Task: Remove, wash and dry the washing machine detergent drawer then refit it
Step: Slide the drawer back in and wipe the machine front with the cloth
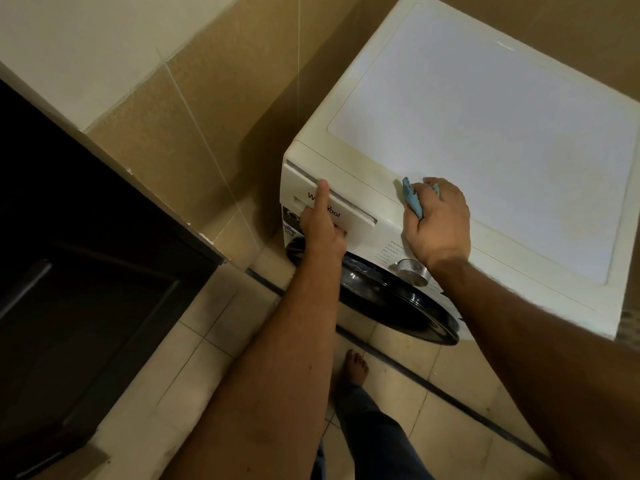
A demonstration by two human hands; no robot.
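The white detergent drawer (353, 216) sits in the top left of the washing machine (485, 133) front, pulled out a small way so a dark gap shows along its top edge. My left hand (322, 226) grips the drawer front, thumb lying up across the face and fingers curled into the handle recess below. My right hand (438, 220) rests on the machine's front top edge and holds a crumpled blue cloth (412, 199).
A silver dial (414, 271) and the dark round door (391, 299) lie below the hands. A dark cabinet (86, 271) stands at the left, a tiled wall (207, 116) behind. My bare foot (355, 367) is on the tiled floor.
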